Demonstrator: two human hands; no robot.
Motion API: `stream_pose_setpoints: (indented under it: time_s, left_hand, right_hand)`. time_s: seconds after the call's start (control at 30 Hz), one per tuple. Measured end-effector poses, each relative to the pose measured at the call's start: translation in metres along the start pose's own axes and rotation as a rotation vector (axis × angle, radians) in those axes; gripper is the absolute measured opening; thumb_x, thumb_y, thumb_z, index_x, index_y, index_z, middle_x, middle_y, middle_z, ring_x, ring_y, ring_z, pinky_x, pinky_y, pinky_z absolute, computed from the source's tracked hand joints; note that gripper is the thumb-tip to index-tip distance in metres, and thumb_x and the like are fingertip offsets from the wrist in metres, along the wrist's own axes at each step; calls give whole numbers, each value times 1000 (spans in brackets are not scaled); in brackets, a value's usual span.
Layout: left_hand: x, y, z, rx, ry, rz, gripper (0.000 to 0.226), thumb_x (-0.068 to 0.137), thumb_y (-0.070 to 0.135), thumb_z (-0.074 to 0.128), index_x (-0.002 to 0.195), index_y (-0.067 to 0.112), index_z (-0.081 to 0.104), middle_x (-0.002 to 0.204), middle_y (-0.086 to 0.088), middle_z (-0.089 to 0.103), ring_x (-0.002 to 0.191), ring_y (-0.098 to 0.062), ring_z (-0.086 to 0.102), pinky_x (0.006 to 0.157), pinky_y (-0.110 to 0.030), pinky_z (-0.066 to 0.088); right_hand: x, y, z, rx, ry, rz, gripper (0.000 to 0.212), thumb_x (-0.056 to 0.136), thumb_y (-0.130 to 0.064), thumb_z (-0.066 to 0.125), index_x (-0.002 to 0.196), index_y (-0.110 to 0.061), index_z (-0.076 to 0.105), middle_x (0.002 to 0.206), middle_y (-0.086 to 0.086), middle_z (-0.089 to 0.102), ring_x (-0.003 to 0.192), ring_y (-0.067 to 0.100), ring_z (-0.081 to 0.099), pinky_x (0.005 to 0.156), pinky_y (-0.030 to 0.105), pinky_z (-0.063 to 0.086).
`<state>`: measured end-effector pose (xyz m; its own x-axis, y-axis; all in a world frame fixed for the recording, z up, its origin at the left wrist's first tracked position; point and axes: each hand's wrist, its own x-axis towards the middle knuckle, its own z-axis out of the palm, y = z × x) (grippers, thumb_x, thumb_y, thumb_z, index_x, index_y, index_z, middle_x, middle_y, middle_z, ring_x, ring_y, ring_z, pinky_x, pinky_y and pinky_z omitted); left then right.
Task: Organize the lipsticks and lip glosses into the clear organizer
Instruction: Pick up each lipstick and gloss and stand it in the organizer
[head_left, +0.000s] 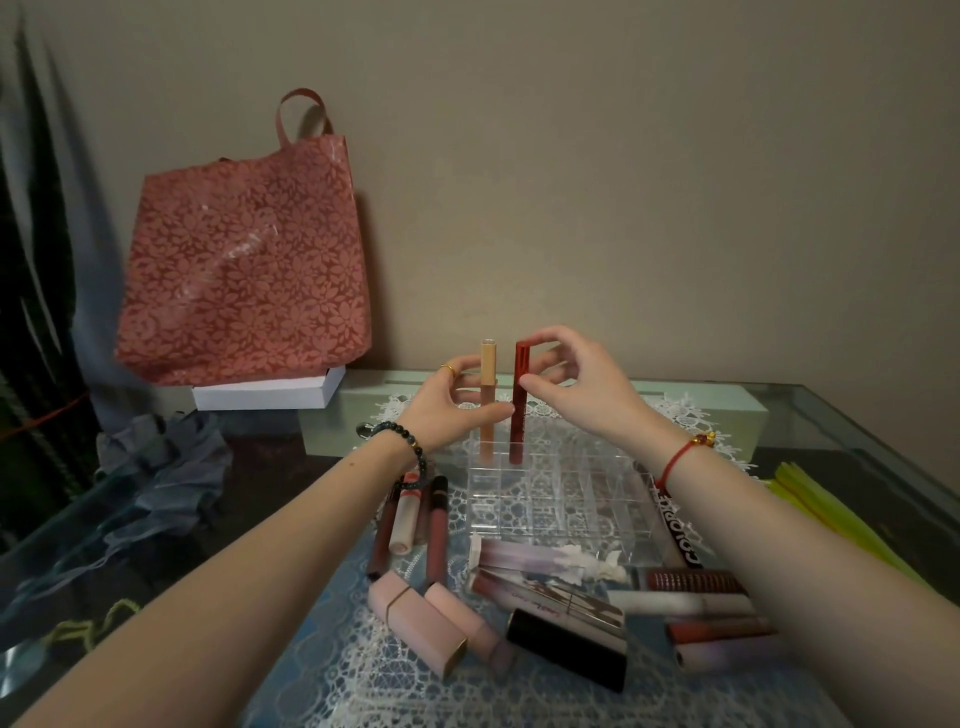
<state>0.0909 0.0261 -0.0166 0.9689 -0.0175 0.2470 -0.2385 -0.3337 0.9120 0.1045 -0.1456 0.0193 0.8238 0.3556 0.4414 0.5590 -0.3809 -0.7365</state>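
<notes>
A clear gridded organizer (558, 499) stands on a lace mat at the table's middle. Two tubes stand upright in its far-left cells: a tan lip gloss (488, 395) and a red lip gloss (520, 402). My left hand (452, 410) curls around the tan tube, thumb near its lower part. My right hand (576, 382) pinches the red tube, fingers over its top and thumb at its side. Several lipsticks and glosses lie loose in front: pink cases (415, 623), a black lipstick (566, 649), dark pink glosses (436, 530).
A red floral bag (244, 260) leans on the wall atop a white box (270, 397) at back left. Grey crumpled fabric (156, 478) lies left. A pale long box (675, 410) sits behind the organizer. Yellow-green strips (831, 519) lie at right.
</notes>
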Motion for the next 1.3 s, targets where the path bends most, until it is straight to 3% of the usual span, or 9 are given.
stream_pose_setpoints:
  time_s: [0.13,0.4,0.6,0.83,0.97,1.1,1.2,1.3]
  left_hand:
    - [-7,4,-9,38,42,17,66,70,28,75,127,22,43,123,3,53,111,-15,52,96,-33,44]
    - [-33,20,-29,48,214,143,59,73,23,72,124,25,43,120,4,50,108,-11,50,82,-16,41]
    - [-54,30,-31,-60,370,207,49,76,16,68,121,18,49,115,0,57,103,-14,55,80,-17,46]
    - [-77,30,0,-57,160,199,42,71,28,69,109,36,53,109,10,60,97,-3,58,80,-18,49]
    - [-83,24,19,1,65,180,43,75,19,69,111,35,52,111,10,59,98,-2,57,84,-20,48]
    - [-87,21,28,57,21,163,43,75,21,69,111,37,50,112,12,58,103,-3,55,87,-23,47]
    - [-89,19,29,59,0,148,44,72,29,69,110,38,50,113,14,58,105,-4,54,89,-25,47]
    - [-90,17,26,63,0,131,51,64,40,67,113,37,51,113,14,59,104,-3,55,92,-30,47]
  right_hand:
    - [-5,1,-14,-2,21,2,32,82,-23,64,110,-30,51,93,-5,62,79,9,63,59,12,45]
    - [-23,7,-63,-73,44,17,29,82,-20,64,107,-29,51,89,-5,62,67,8,57,58,13,45]
    - [-48,24,-98,-194,16,112,32,82,-23,64,110,-28,50,90,-4,62,71,12,59,57,18,41]
    - [-83,49,-104,-216,-37,274,40,78,-20,69,113,-23,50,91,1,63,77,22,63,74,42,54]
    - [-98,58,-95,-244,-133,372,42,77,-19,70,114,-21,50,93,3,62,77,18,63,73,37,54]
    - [-105,66,-80,-237,-154,432,35,80,-17,66,112,-19,51,82,-1,61,65,13,61,56,23,51]
    - [-105,67,-70,-214,-168,496,29,83,-17,63,109,-20,50,81,0,59,58,11,58,52,24,50]
    - [-102,68,-62,-243,-166,510,32,86,-16,59,115,-17,47,86,-3,56,57,6,53,40,11,39]
